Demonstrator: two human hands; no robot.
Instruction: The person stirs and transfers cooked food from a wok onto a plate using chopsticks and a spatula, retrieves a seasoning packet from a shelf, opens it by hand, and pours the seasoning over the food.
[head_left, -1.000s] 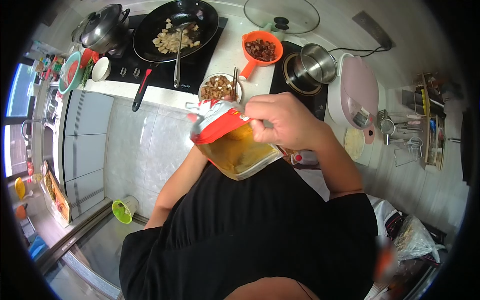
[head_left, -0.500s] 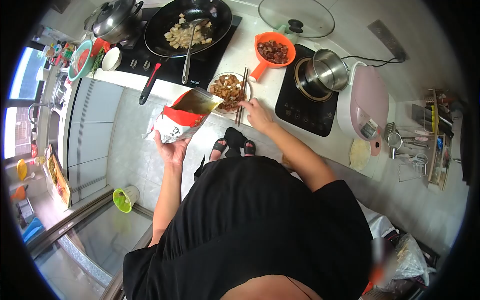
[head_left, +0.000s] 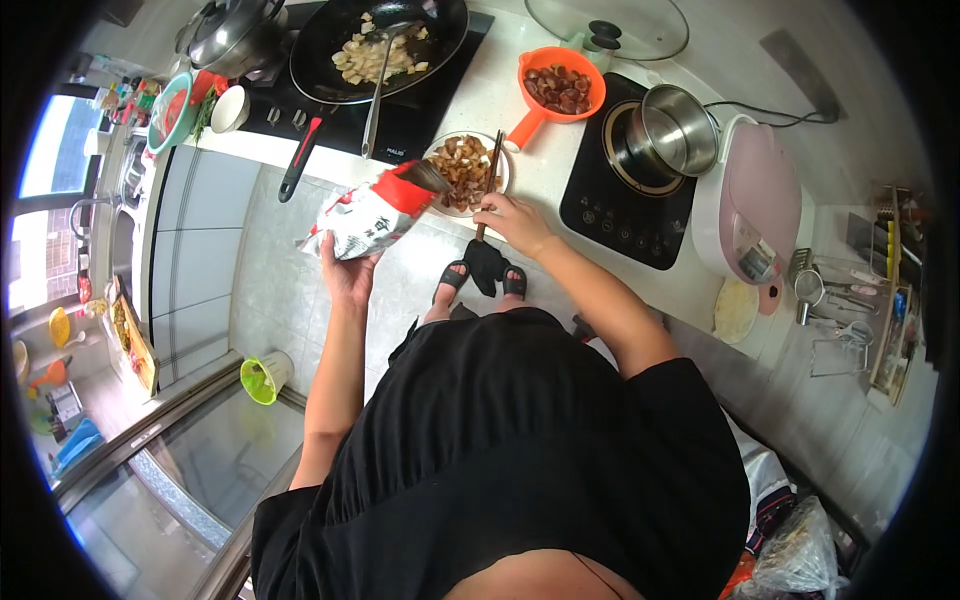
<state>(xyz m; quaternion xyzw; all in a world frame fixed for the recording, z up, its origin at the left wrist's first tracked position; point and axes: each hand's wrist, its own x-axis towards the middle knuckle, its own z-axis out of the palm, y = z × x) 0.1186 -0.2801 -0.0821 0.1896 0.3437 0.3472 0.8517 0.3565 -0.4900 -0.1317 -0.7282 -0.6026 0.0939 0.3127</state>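
Observation:
My left hand grips a red and white bag from below, its open mouth tipped toward the plate at the counter's edge. Brown chunks of food fill that plate. My right hand is closed on a pair of dark chopsticks that reach across the plate's right side. What is inside the bag cannot be seen from here. Behind the plate, a black wok on the stove holds pale chopped pieces and a metal spatula.
An orange handled strainer with reddish-brown pieces stands right of the plate. Farther right are an induction cooker with a steel pot and a pink rice cooker. The wok's handle juts past the counter edge.
The bag has tipped further, its mouth turning down toward the plate. My right hand has gone from touching the chopsticks with extended fingers to closing on them. The view has shifted slightly.

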